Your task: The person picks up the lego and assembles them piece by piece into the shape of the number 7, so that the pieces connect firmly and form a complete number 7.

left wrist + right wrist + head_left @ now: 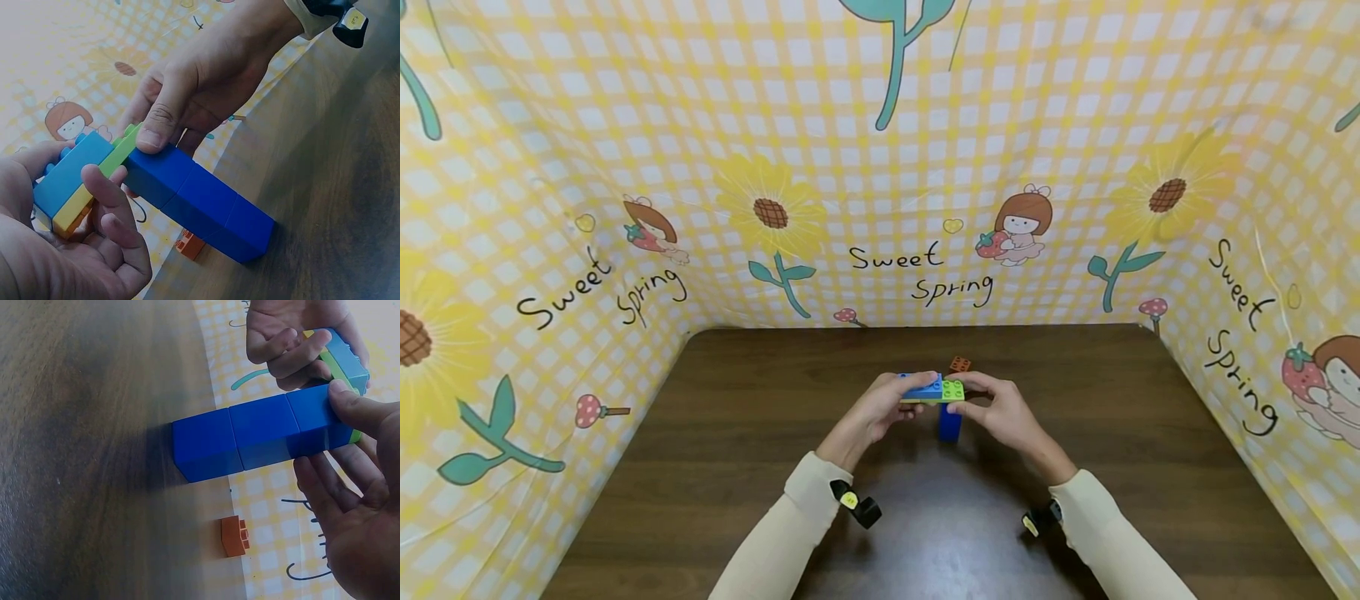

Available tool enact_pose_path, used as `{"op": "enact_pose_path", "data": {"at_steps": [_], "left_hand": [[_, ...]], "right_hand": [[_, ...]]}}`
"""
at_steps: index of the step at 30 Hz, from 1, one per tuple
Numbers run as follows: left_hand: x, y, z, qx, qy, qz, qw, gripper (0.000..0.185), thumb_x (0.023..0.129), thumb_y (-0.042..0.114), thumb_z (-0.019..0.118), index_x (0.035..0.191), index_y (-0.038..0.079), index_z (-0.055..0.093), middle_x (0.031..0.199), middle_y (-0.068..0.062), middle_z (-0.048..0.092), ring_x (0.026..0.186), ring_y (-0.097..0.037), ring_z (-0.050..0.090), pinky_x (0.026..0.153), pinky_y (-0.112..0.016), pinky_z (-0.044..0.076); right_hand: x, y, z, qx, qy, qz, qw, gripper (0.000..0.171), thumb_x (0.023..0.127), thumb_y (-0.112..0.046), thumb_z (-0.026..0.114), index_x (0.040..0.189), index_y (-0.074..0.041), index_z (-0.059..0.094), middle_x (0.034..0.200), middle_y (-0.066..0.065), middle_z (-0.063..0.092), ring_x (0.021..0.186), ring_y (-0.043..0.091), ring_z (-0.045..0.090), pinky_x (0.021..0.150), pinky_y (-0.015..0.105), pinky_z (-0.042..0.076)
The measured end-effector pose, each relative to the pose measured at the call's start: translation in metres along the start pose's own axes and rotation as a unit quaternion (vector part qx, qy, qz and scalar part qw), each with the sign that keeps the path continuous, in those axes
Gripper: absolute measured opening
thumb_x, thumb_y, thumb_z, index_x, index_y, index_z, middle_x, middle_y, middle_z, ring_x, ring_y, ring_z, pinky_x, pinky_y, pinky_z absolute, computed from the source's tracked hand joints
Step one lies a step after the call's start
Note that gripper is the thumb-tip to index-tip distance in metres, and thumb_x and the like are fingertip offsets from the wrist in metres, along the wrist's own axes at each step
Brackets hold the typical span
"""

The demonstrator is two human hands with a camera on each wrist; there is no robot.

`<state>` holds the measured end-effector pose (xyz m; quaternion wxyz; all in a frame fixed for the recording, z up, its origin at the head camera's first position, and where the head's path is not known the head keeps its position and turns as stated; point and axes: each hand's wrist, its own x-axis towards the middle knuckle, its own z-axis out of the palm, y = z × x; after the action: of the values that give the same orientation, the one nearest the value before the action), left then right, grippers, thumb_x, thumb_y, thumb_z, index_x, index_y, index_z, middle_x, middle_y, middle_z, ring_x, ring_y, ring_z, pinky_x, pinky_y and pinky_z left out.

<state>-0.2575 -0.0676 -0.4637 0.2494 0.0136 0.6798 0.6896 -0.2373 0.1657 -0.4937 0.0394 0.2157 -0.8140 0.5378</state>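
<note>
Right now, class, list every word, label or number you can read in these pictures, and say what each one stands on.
"Sweet Spring": handwritten-style black lettering on the checked yellow backdrop, readable three times in the head view, at left, centre and right.
Yellow tags on the wrist straps: too small to read.
Blue brick tower and orange brick: no text visible.

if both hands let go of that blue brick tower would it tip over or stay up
The blue tower is tall and narrow, three bricks on a small base, so it likely tips easily. The wide bricks on top overhang one side, probably making it top-heavy. The left hand and right hand steady it.
</note>
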Motion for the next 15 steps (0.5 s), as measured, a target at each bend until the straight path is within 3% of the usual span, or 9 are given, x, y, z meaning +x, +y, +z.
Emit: {"op": "enact_pose_path", "data": {"at_steps": [15], "left_hand": [[-0.0011, 0.0009, 0.0016, -0.007, 0.001, 0.011, 0.9999, 0.039, 0.097, 0.04, 0.076, 0.105, 0.002, 0.075, 0.079, 0.0, 0.073, 0.066, -0.012, 0.056, 0.074, -0.029, 0.047]], "right_hand": [[-0.0004, -0.001, 0.0001, 0.002, 0.002, 0.006, 1.0, 0.041, 0.092, -0.016, 0.085, 0.132, -0.012, 0.074, 0.12, 0.008, 0.079, 0.107, 0.026, 0.073, 0.091, 0.038, 0.06]]}}
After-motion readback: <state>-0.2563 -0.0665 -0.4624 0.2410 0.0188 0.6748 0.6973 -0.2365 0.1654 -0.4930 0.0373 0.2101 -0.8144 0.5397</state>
